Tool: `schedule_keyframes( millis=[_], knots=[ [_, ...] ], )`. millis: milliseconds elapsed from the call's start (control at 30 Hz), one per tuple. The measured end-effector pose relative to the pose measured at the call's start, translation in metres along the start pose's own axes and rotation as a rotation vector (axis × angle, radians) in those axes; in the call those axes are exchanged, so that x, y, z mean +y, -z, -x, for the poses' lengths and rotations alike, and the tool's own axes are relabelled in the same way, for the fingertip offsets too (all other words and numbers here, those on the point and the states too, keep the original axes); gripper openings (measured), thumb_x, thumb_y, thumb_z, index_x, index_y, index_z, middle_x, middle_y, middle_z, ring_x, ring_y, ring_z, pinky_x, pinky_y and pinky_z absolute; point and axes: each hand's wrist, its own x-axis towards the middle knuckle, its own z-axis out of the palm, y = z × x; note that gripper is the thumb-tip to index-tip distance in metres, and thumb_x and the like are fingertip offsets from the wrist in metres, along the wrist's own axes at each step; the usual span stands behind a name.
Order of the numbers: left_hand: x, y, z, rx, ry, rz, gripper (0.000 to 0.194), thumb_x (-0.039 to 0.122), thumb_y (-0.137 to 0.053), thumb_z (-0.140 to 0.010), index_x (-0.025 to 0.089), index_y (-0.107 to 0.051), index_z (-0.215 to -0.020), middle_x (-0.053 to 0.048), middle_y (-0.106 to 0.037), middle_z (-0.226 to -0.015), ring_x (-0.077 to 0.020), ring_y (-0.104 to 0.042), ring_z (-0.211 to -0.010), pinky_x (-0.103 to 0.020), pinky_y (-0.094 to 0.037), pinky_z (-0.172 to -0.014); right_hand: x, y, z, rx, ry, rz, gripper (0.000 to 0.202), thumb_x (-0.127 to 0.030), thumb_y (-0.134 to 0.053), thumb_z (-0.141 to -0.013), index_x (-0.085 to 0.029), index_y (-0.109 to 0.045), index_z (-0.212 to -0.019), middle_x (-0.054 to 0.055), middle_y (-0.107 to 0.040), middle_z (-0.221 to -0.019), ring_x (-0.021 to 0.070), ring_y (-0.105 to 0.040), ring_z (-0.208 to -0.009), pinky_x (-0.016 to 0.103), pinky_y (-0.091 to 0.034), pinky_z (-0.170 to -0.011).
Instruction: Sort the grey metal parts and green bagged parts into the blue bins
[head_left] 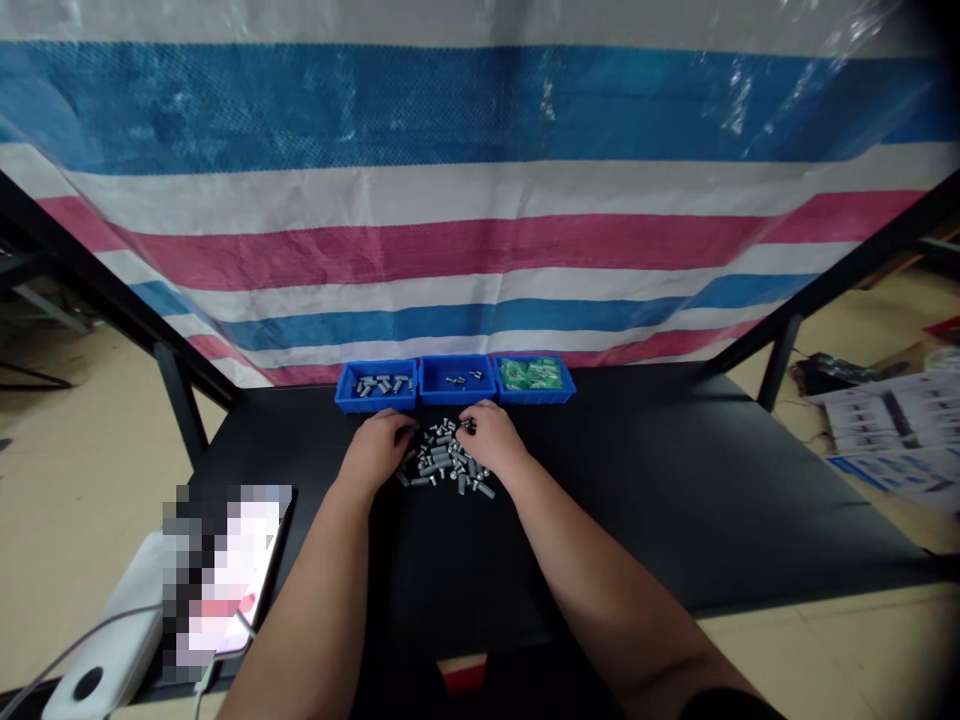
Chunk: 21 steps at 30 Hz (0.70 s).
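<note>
My head camera looks forward and down at close range, my hands [431, 445] mid-frame over the table [622, 480].

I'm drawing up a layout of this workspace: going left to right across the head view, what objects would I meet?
White device with a black circle → phone → left blue bin → middle blue bin → right blue bin → white printed material beyond the table.

Room above pile [442, 458], bins [458, 397] beyond
</note>
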Motion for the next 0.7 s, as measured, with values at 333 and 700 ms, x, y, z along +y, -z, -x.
schedule_keyframes(
  millis=[333, 700],
  knots=[
    [-0.001, -0.001, -0.015, 0.496, 0.083, -0.033, 0.025, 0.019, -0.052, -0.095, 0.022, -0.075, -0.102, -0.006, -0.077, -0.115, -0.0223, -0.069, -0.114, -0.039, -0.05, -0.108, 0.01, -0.002, -0.003, 0.038, -0.033, -0.081, 0.014, -0.01, -0.07, -0.076, -0.019, -0.078, -0.083, 0.005, -0.069, -0.082, 0.0173, -0.063, -0.075, 0.032, -0.054, -0.082],
    [0.015, 0.0, -0.002, 0.35, 0.136, -0.109, 0.018, 0.023, -0.06, -0.09, 0.028, -0.074, -0.1, -0.002, -0.075, -0.122, -0.0262, -0.064, -0.122, -0.052, -0.028, -0.12, 0.013, -0.004, -0.003, 0.013, -0.002, -0.046, 0.028, -0.006, -0.069, -0.072, -0.019, -0.077, -0.095, 0.004, -0.067, -0.089, 0.0152, -0.06, -0.071, 0.031, -0.053, -0.079]
  ],
)
